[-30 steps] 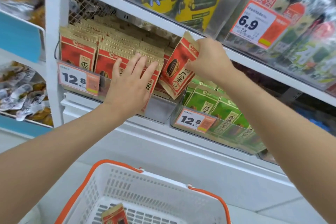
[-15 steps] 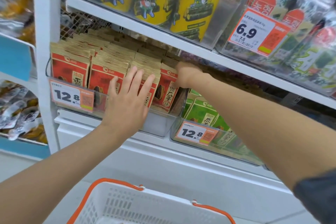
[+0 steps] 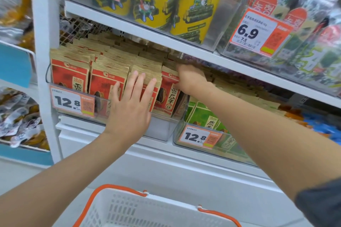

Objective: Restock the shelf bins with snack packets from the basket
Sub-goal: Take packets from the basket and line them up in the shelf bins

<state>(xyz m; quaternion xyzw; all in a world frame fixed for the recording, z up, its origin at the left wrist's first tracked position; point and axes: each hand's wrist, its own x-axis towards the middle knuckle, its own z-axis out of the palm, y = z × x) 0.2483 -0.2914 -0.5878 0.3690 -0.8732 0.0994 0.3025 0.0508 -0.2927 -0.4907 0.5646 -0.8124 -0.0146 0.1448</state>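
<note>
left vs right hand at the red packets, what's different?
Left hand lies flat, fingers straight, pressing the stacked red packets; right hand is curled over the top edge of the rightmost red packet. Left hand sits lower; right hand reaches higher, under the shelf. Both touch red packets.

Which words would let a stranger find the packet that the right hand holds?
Look at the clear bin under the yellow tubs. The red packet is its rightmost front one, beside the green packets. Only it has the right hand holding its top edge.
</note>
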